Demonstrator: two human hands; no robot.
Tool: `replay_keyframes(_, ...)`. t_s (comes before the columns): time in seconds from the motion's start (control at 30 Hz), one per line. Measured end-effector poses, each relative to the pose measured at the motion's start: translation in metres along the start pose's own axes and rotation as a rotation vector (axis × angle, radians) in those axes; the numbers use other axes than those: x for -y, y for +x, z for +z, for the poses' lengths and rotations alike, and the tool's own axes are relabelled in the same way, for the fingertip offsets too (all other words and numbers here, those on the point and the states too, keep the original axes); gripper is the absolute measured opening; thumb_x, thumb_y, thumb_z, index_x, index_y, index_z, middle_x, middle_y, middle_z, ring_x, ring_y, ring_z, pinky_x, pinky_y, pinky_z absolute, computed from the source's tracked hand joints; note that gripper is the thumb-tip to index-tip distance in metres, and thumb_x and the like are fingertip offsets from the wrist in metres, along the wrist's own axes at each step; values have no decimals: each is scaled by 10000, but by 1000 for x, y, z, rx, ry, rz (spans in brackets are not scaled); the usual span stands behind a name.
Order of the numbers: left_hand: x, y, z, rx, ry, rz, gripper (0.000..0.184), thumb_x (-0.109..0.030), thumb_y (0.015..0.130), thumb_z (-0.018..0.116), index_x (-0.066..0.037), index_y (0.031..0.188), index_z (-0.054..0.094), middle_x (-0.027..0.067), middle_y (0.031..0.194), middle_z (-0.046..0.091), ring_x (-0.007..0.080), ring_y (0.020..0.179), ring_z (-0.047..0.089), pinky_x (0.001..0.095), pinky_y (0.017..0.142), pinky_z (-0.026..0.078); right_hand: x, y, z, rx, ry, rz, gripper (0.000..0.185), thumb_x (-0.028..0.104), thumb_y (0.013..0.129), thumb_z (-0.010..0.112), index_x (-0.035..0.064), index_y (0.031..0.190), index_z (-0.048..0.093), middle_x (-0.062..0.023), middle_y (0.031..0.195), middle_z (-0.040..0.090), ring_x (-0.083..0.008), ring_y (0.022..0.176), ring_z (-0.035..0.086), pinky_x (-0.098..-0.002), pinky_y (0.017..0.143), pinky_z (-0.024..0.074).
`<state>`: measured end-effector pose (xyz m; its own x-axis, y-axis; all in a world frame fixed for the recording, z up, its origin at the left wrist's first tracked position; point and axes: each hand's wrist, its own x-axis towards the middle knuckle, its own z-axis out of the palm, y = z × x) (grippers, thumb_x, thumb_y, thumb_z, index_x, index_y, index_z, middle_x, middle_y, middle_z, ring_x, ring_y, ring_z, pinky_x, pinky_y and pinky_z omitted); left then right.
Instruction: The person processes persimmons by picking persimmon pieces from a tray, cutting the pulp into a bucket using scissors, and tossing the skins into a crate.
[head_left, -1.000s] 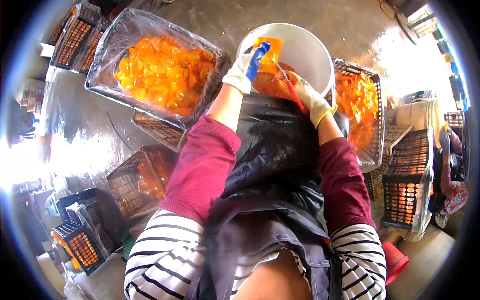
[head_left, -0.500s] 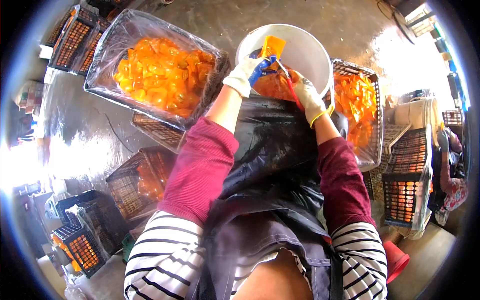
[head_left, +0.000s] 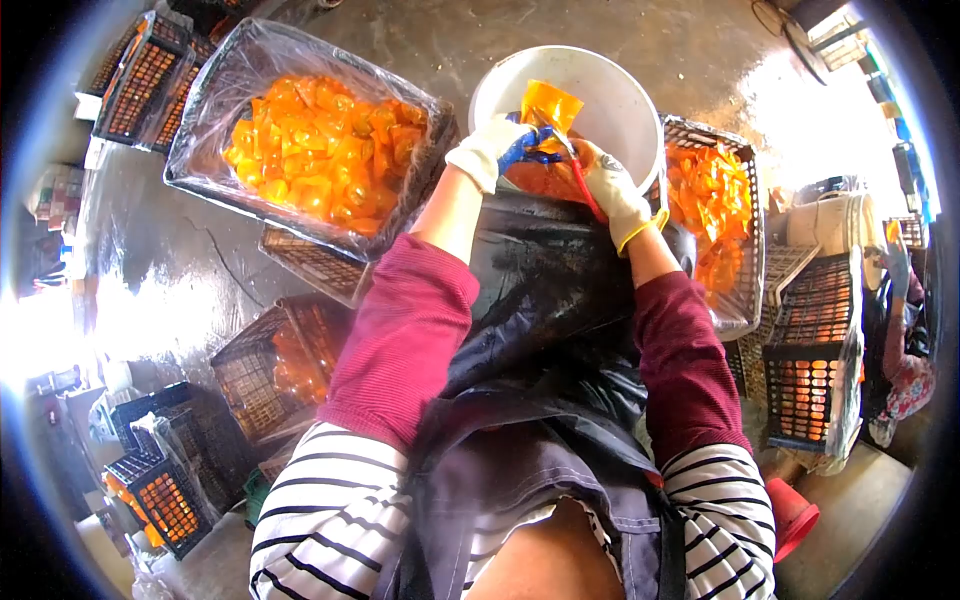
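A thin, glossy orange piece with straight edges (head_left: 551, 107) stands out above the mouth of a round, smooth white bucket (head_left: 625, 125), its surface bright and slightly translucent. Just below it is a slim tool with a red handle (head_left: 585, 190) and a metal end; whether the metal touches the piece cannot be told. Wet-looking orange-red contents (head_left: 543, 180) lie low in the bucket, which stands in front of a creased, shiny black apron (head_left: 545, 270). To the left, a rectangular dark crate lined with clear, wrinkled plastic (head_left: 215, 112) holds a heap of glossy orange pieces (head_left: 325, 150); to the bucket's right, a dark lattice-sided crate, also plastic-lined (head_left: 757, 255), holds more flat, crumpled orange pieces (head_left: 712, 195). The left hand, in a pale glove with blue fingers (head_left: 505, 143), pinches the piece at its lower edge, the fingers closed on it. The right hand, in a pale glove with a yellow cuff (head_left: 615, 187), is closed around the red handle; an orange patch shows by its fingertips, too small to identify. At the far right, another person (head_left: 900, 345) is partly visible beside stacked crates (head_left: 812, 345).
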<state>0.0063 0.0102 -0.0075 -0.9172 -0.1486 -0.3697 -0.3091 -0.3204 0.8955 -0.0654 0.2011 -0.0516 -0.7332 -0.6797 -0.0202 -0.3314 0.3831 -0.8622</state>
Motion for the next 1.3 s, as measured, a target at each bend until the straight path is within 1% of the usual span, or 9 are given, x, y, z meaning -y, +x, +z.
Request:
replay_keyframes(0.13,-10,-7,-2,129,-333,-18,506,-64,818,705,23,1255,466,175,1149,575,282,965,646,338,836,574,29,-7,-13,78,212,272,278,134,886,633,24,1139,597,-38,948,651,-132,913,605,-219,752,459)
replay_keyframes(0.2,-3,1,-8,160,244,390,482,-71,831,692,24,1249,473,169,1135,582,275,963,647,327,833,574,57,-14,-24,84,366,369,269,151,893,628,22,1127,600,-31,935,651,-129,893,602,-221,744,450)
replay_keyframes(0.23,-5,-1,-4,125,54,188,456,-71,846,670,31,1247,477,168,1120,591,270,959,647,320,829,574,63,-16,-27,83,451,408,266,161,897,624,21,1122,601,-27,929,651,-125,882,601,-224,739,446)
replay_keyframes(0.33,5,10,-2,-52,-106,50,423,-68,866,632,44,1246,483,170,1086,608,256,937,649,305,812,572,34,-4,-11,-25,78,52,269,192,899,623,26,1110,609,-39,905,660,-160,858,614,-266,750,455)
replay_keyframes(0.53,11,14,-8,-369,438,221,396,-127,855,601,66,1196,544,189,1073,632,243,912,646,313,775,548,58,-13,-25,41,-199,189,402,412,887,571,93,1131,600,-196,971,653,-353,939,622,-395,804,465)
replay_keyframes(0.8,-17,-14,7,-461,693,177,367,-233,804,645,8,1081,637,196,1063,653,304,947,647,365,852,498,41,-11,-15,-18,-249,92,307,300,898,611,76,1106,636,-110,929,683,-192,888,629,-302,782,463)
replay_keyframes(0.9,-21,-13,10,-613,882,284,307,-105,854,594,-18,1146,631,106,1091,661,166,950,642,275,765,528,28,-6,-11,34,184,148,308,267,892,628,59,1118,632,-94,916,685,-165,870,632,-271,760,478)
replay_keyframes(1.07,-3,1,7,-136,-147,422,363,-162,898,580,-36,1239,565,121,1253,561,186,1056,571,270,882,501,76,-20,-26,126,499,338,337,226,881,654,34,1154,610,-82,876,658,-148,749,645,-251,633,522)
replay_keyframes(1.3,-17,-6,9,-342,584,374,512,-461,935,475,-10,1137,608,212,1028,649,300,964,630,362,805,500,56,-12,-18,116,337,307,352,258,871,675,43,1144,619,-39,796,641,-121,649,622,-259,519,511)
